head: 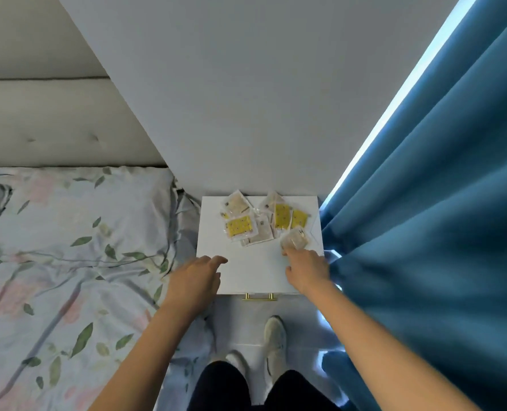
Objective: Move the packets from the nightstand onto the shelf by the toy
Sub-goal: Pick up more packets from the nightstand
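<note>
Several clear packets, some with yellow inserts (240,226) and some pale ones (236,203), lie scattered on the back half of the white nightstand (252,271). My right hand (307,266) is at the nightstand's right side and pinches one pale packet (295,240) at its near edge. My left hand (198,277) hovers over the nightstand's front left corner, fingers relaxed and holding nothing. The shelf and the toy are out of view.
A bed with a floral pillow and duvet (68,247) lies close on the left. A blue curtain (424,218) hangs right against the nightstand. A white wall (246,99) is behind. A gold drawer handle (259,297) and my feet (274,336) are below.
</note>
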`<state>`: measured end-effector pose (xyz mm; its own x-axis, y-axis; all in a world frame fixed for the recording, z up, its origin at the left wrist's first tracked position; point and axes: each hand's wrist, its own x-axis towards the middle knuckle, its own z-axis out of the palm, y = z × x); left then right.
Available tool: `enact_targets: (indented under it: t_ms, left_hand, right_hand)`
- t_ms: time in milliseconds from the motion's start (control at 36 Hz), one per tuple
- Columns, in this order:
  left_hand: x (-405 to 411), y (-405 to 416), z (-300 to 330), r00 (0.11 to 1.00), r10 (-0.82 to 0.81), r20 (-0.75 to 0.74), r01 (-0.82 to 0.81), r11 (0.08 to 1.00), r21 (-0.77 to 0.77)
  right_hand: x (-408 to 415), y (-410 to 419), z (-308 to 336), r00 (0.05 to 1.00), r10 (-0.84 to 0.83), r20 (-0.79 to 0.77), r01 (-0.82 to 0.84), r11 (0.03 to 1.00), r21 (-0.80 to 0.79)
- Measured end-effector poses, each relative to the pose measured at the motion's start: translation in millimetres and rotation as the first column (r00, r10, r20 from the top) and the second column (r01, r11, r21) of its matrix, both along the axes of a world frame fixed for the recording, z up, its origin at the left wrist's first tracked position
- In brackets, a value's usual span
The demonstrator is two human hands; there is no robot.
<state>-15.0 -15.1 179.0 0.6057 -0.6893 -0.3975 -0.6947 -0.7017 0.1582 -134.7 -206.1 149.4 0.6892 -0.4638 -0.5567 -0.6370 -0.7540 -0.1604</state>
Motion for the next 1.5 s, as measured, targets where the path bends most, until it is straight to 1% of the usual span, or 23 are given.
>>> enact_targets:
  t_ms: [167,278,389,500,556,639,750,944,1000,1056,1111,1139,1167,1194,1222,1250,1278,1306,1333,1361,1389,1444,1500]
  left_hand:
    - [28.5,-40.1,-59.3,0.997,-0.038,-0.071,0.041,0.998,0.044]
    - [50.9,-66.2,-98.8,0.996,-0.063,-0.068,0.064,0.998,0.003]
    - [66.7,-84.8,-137.5,0.994,-0.102,-0.047,0.100,0.993,-0.058]
    - [76.4,-90.0,-177.4,0.992,-0.113,-0.048,0.112,0.993,-0.035]
    - [78.8,-88.5,-192.3,0.989,-0.123,-0.087,0.119,0.992,-0.046]
    - [79.9,-82.4,-217.9,0.984,-0.155,-0.086,0.153,0.988,-0.023]
    - [75.2,-74.2,-232.4,0.982,-0.110,-0.155,0.106,0.994,-0.032]
    - [74.3,-66.3,-240.8,0.982,-0.103,-0.157,0.111,0.993,0.043]
    - [73.5,-67.2,-239.4,0.982,-0.095,-0.161,0.106,0.993,0.059]
    - [72.3,-68.9,-239.2,0.980,-0.082,-0.181,0.092,0.994,0.051]
    - [71.0,-71.6,-238.8,0.969,-0.028,-0.244,0.032,0.999,0.012]
    - [69.7,-73.5,-238.4,0.954,0.030,-0.299,-0.042,0.999,-0.033]
    - [68.0,-75.8,-238.2,0.924,0.104,-0.367,-0.144,0.986,-0.084]
    - [66.1,-79.4,-237.2,0.873,0.184,-0.452,-0.270,0.954,-0.131]
    - [64.0,-84.0,-236.2,0.790,0.270,-0.551,-0.420,0.892,-0.165]
    - [62.6,-89.4,-234.3,0.670,0.345,-0.658,-0.574,0.803,-0.164]
    - [61.7,-95.1,-231.6,0.523,0.386,-0.760,-0.703,0.700,-0.129]
    - [61.2,-99.8,-229.9,0.383,0.387,-0.839,-0.788,0.611,-0.078]
    - [61.4,-103.7,-229.2,0.277,0.365,-0.889,-0.833,0.552,-0.033]
    - [61.1,-106.3,-230.0,0.205,0.343,-0.917,-0.852,0.523,0.005]
    - [60.5,-107.3,-230.8,0.158,0.332,-0.930,-0.864,0.502,0.033]
    - [59.9,-105.1,-233.3,0.074,0.334,-0.940,-0.903,0.422,0.079]
    - [61.5,-99.1,-238.6,0.028,0.350,-0.936,-0.929,0.356,0.105]
  right_hand:
    - [21.0,-28.9,-77.7,0.997,-0.033,-0.069,0.036,0.999,0.033]
    - [36.1,-43.6,-123.4,0.995,-0.078,-0.061,0.079,0.997,0.008]
    - [48.9,-63.9,-167.4,0.997,-0.073,-0.030,0.072,0.997,-0.027]
    - [67.0,-87.2,-203.3,0.999,0.020,-0.025,-0.022,0.995,-0.099]
    - [72.7,-96.2,-219.0,0.998,0.052,-0.019,-0.054,0.990,-0.130]
    - [76.2,-108.4,-237.5,0.995,0.081,-0.063,-0.091,0.982,-0.165]
    - [78.4,-118.3,-252.6,0.979,0.136,-0.152,-0.170,0.957,-0.237]
    - [72.1,-111.7,-261.7,0.944,0.264,-0.198,-0.313,0.906,-0.286]
    - [69.6,-112.9,-262.8,0.941,0.297,-0.162,-0.332,0.904,-0.269]
    - [67.9,-115.7,-262.6,0.952,0.300,-0.062,-0.306,0.928,-0.213]
    - [67.9,-116.4,-259.9,0.971,0.224,0.086,-0.214,0.970,-0.114]
    - [68.8,-115.5,-256.8,0.974,0.151,0.166,-0.145,0.988,-0.046]
    - [70.6,-112.9,-251.9,0.971,0.039,0.234,-0.054,0.997,0.060]
    - [73.2,-108.4,-246.0,0.952,-0.119,0.282,0.059,0.976,0.212]
    - [77.1,-101.8,-238.1,0.910,-0.295,0.291,0.172,0.908,0.383]
    - [81.5,-92.9,-230.6,0.850,-0.461,0.257,0.268,0.796,0.543]
    - [86.0,-82.6,-224.8,0.786,-0.587,0.193,0.336,0.668,0.664]
    - [90.1,-72.7,-221.5,0.742,-0.656,0.136,0.369,0.570,0.734]
    - [93.6,-63.4,-219.3,0.724,-0.683,0.093,0.378,0.507,0.775]
    - [96.3,-54.1,-219.6,0.721,-0.689,0.069,0.371,0.468,0.802]
    - [98.9,-46.0,-218.9,0.719,-0.692,0.055,0.358,0.438,0.825]
    - [102.9,-33.6,-219.0,0.692,-0.719,0.065,0.348,0.411,0.843]
    - [108.2,-27.8,-220.7,0.612,-0.787,0.076,0.398,0.391,0.830]
